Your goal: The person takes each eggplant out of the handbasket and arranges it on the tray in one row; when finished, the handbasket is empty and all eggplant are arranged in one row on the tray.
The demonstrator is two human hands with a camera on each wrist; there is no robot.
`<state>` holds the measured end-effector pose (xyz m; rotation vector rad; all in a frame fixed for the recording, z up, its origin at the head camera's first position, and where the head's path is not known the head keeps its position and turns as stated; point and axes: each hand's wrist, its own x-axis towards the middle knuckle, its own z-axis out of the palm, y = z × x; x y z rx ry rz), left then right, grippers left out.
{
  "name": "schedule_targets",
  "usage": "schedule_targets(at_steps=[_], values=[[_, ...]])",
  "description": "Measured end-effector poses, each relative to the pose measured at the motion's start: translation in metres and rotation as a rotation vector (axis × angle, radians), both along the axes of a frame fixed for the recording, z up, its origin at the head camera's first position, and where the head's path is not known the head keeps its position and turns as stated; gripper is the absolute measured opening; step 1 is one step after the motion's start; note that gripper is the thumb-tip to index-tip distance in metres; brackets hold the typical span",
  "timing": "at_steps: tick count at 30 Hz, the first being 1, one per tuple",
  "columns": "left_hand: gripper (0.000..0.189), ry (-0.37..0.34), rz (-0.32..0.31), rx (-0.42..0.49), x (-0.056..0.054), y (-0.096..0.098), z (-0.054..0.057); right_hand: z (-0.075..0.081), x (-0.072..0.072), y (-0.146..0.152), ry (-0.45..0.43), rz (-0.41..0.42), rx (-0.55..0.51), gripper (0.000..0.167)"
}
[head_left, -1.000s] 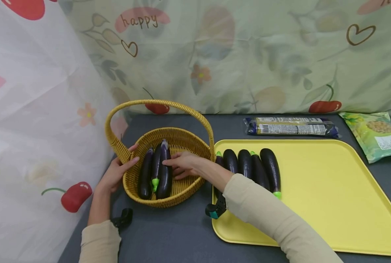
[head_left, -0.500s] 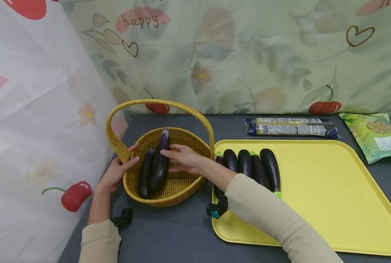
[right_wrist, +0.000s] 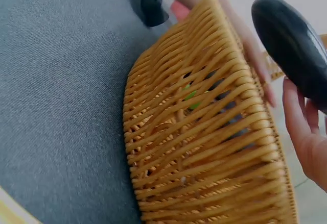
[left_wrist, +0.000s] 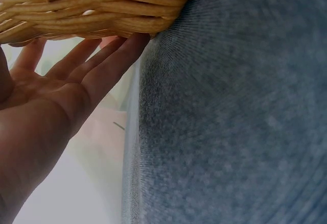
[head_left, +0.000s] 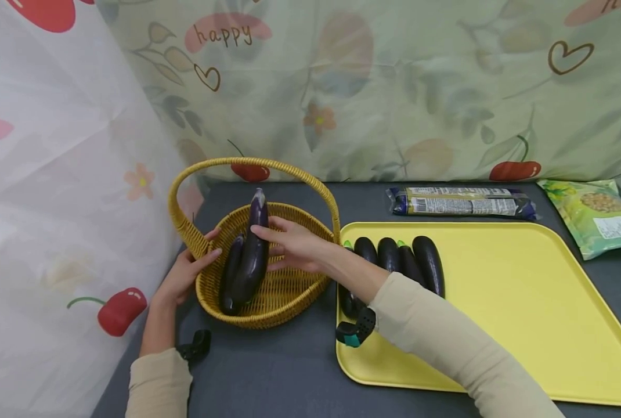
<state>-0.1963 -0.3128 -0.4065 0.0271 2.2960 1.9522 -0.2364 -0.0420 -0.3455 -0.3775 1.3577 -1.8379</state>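
- Your right hand (head_left: 295, 247) has its thumb on the near face of an eggplant (head_left: 253, 255) and its fingers around the far side, pinching it between them; the fingers are slightly apart
- That eggplant is long and glossy, dark purple to nearly black, smooth-skinned, slimmer toward the top and fuller below, with a slight bend and a pale, greyish tip at its upper end
- You have it tilted over the left part of the basket (head_left: 289, 293), and in the right wrist view its rounded dark end shows above the rim
- Your left hand (head_left: 185, 270) holds the left side of the basket by the foot of the handle (head_left: 258, 162), thumb over the rim, the other fingers spread along the outside of the weave
- Just left of the eggplant you hold, a second eggplant (head_left: 230, 264) lies in the basket, equally dark and shiny, partly covered by it
- Through the weave, in the right wrist view, you can see a bright green patch (right_wrist: 191, 96)
- To the right of the basket, a row of dark eggplants (head_left: 428, 264) lies on a yellow tray (head_left: 514, 313), partly hidden by your right arm
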Motion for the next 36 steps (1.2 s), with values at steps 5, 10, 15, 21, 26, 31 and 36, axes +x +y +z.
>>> schedule_targets(at_steps=[5, 10, 15, 21, 26, 31, 36], values=[[0.064, -0.001, -0.009, 0.011, 0.0, -0.001, -0.001, 0.007, 0.004, 0.013, 0.03, 0.052, -0.02, 0.047], [0.064, 0.001, -0.01, 0.01, 0.0, -0.001, -0.002, 0.009, 0.009, 0.028, 0.061, 0.074, 0.015, 0.049], [0.064, 0.013, -0.01, 0.015, 0.0, 0.0, -0.002, 0.013, 0.017, 0.044, 0.079, 0.091, 0.086, 0.055], [0.063, 0.018, -0.009, 0.008, 0.0, -0.001, -0.001, 0.018, 0.027, 0.066, 0.065, 0.129, 0.151, 0.063], [0.063, 0.014, -0.011, 0.002, 0.001, 0.0, 0.0, 0.017, 0.031, 0.087, 0.053, 0.153, 0.171, 0.066], [0.062, 0.008, -0.016, 0.004, 0.001, 0.0, 0.001, 0.012, 0.034, 0.108, 0.041, 0.153, 0.206, 0.078], [0.063, 0.012, -0.018, 0.001, 0.0, 0.0, 0.0, 0.008, 0.035, 0.132, 0.044, 0.198, 0.195, 0.065]])
